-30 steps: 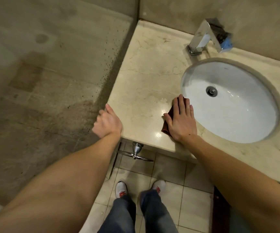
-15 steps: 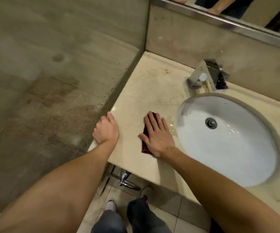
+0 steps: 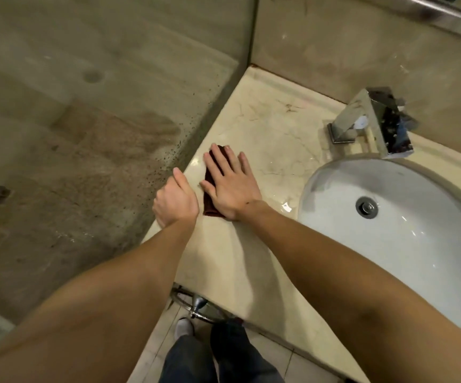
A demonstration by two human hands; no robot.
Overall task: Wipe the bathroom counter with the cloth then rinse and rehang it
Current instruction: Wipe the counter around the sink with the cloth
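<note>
Just one cloth [image 3: 211, 186], two hands.

Beige marble bathroom counter [image 3: 265, 128] (glossy) holds a dark red folded cloth [image 3: 210, 186], chrome faucet [image 3: 373, 120], inset white oval sink [image 3: 406, 244].

The 1 head-worn camera looks steeply down and forward from close above the counter [image 3: 265, 139], with the sink [image 3: 406, 244] at right and the floor below.

I saw the right hand [image 3: 230, 186] pressed flat on the dark cloth [image 3: 210, 186] at the worktop's [image 3: 273, 139] nine-o'clock edge, left hand [image 3: 175, 201] just beside it.
</note>
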